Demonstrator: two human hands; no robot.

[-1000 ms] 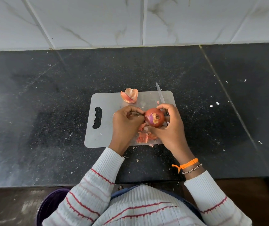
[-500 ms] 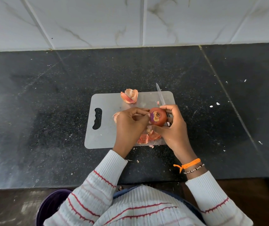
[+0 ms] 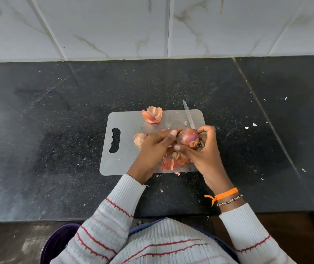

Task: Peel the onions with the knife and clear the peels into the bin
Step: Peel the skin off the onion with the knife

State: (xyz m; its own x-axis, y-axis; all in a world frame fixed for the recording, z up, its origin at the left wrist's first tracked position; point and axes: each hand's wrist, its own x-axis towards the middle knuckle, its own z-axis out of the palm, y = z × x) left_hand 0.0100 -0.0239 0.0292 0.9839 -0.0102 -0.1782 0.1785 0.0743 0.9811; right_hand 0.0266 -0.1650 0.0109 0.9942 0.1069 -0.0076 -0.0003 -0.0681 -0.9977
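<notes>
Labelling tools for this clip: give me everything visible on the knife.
The knife shows a slim, pale metal blade, tip pointing away from the person and just past the far edge of the cutting board. The blade angles back toward the right hand, which also holds the onion. The handle is hidden behind onion and fingers, so its look and the grip cannot be told.

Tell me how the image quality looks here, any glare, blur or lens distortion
Head view: wide-angle bending curves the dark stone counter's edge and the white marble wall tiles; soft daylight sheen washes the counter's left side; the reddish round onion, steel knife blade and translucent plastic cutting board are sharp; no motion blur on either hand.
</notes>
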